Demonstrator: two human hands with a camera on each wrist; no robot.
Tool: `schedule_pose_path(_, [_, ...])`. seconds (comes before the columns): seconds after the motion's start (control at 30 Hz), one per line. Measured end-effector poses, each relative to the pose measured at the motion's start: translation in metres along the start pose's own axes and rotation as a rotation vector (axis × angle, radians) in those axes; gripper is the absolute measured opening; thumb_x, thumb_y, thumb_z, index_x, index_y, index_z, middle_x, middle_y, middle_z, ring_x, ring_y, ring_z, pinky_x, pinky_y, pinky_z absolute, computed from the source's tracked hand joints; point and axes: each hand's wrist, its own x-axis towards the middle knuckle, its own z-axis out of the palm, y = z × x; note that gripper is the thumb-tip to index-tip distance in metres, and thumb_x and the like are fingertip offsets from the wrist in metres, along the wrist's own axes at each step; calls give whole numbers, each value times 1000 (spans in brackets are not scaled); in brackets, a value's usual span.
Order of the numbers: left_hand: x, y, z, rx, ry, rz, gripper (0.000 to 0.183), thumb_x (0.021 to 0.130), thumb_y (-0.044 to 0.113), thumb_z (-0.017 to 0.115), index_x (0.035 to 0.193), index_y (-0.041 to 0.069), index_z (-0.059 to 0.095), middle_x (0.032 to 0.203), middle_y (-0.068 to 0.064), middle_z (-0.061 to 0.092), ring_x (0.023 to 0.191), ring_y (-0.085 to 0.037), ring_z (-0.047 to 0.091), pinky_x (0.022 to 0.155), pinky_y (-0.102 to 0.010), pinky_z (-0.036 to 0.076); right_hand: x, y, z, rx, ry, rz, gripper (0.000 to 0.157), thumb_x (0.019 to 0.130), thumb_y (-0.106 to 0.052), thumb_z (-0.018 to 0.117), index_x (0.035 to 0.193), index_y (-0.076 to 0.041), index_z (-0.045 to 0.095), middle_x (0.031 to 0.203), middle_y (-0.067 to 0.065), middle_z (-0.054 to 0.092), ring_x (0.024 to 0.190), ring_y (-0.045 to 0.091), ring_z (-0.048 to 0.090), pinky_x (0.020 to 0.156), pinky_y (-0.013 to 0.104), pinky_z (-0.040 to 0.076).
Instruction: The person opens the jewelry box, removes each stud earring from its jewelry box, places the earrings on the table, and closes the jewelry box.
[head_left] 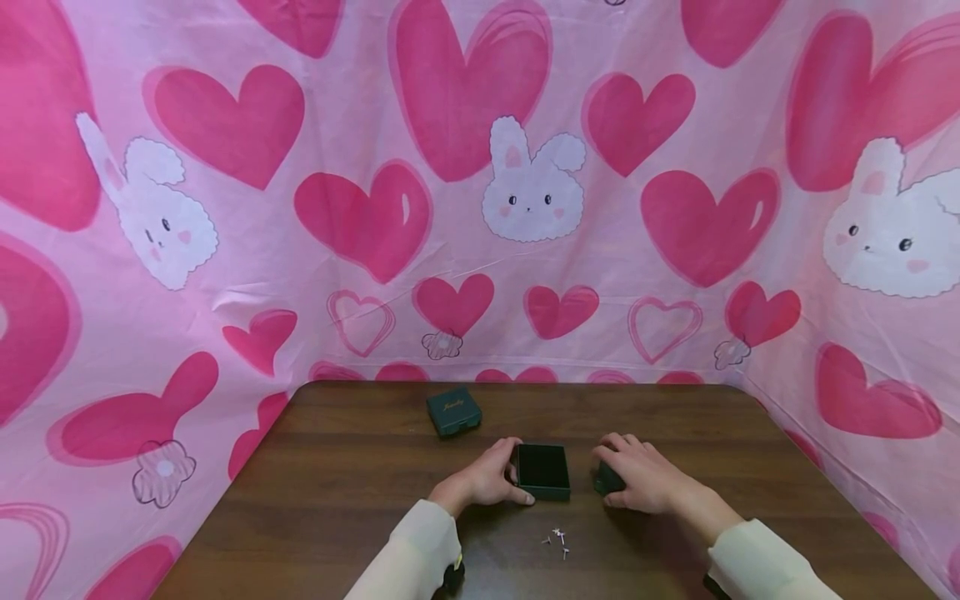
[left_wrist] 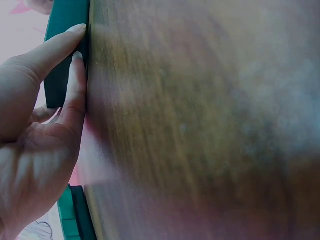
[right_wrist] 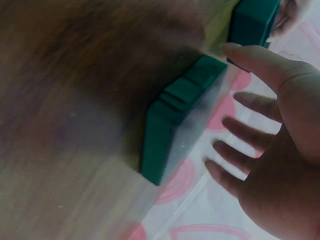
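Observation:
My left hand (head_left: 483, 479) grips the left end of a dark green box (head_left: 543, 490) with a black top face or inside. Its thumb lies at the near corner, its fingers toward the far one. To the right, my right hand (head_left: 651, 477) hovers over a smaller green box with cut corners (head_left: 609, 478), which it partly hides in the head view. In the right wrist view the fingers are loosely spread and look apart from that cut-cornered box (right_wrist: 172, 117). The left wrist view shows the thumb and a finger against the held box's side (left_wrist: 62, 75).
A closed green jewellery box (head_left: 453, 411) with gold lettering stands farther back on the brown wooden table (head_left: 360, 500). Several tiny pin-like pieces with pale heads (head_left: 558, 537) lie in front of the held box. Pink heart-and-rabbit cloth (head_left: 360, 108) hangs around the table.

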Motion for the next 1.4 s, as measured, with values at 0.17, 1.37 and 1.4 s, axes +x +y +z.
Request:
schedule_pose_path(0.17, [1,0,0,-3,3,9,77,79,17,90,139,9,44,107,-2,49,84,-12,54,79,-28,47,-4,8,6,12,-12,103,85,78,-38,89,144,-1,50,147,29,43,133,51,41,102,73,32])
schedule_pose_path(1.37, [2,-1,1,-11,3,-3,82,78,17,90,143,7,42,107,-1,49,86,-12,54,81,-29,48,-6,29,7,99,-72,226,89,80,-51,84,142,4,51,135,23,55,120,39,54,96,64,47])
schedule_pose_path(1.4, [2,-1,1,-11,4,-2,81,79,17,90,143,7,42,107,0,49,85,-12,54,81,-29,47,-6,28,7,97,-69,222,89,80,-51,84,142,4,51,134,22,55,120,38,54,95,63,47])
